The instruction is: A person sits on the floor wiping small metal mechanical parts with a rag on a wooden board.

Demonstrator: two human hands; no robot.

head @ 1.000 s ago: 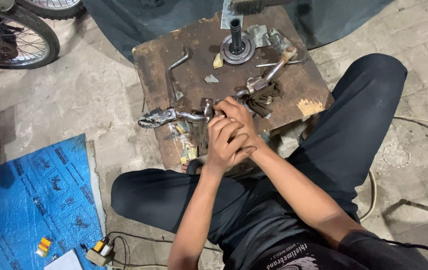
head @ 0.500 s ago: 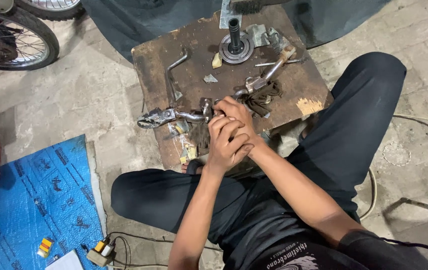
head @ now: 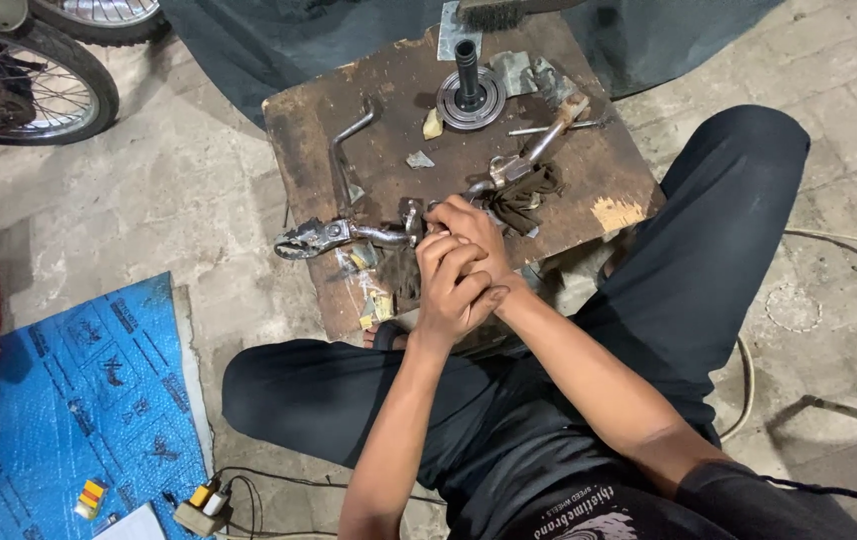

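While the person sits cross-legged on the concrete floor, the head view shows both hands clasped together over the near middle of a rusty wooden board (head: 589, 165). The left hand (head: 449, 290) wraps over the right hand (head: 469, 232), both closed around a small metal part at the inner end of a bent kick-start lever (head: 344, 236); the part itself is mostly hidden by the fingers. The lever lies on the board and extends to the left, its ridged foot end reaching the board's left edge. Just right of the hands lie a dark rag (head: 529, 197) and a metal tool (head: 539, 150) angled up to the right. Farther back on the board stands a round gear with an upright shaft (head: 470, 90), and a bent steel rod (head: 347, 150) lies to its left. A blue tarpaulin (head: 99, 390) covers the floor at lower left; a motorcycle wheel (head: 34, 70) appears at upper left.
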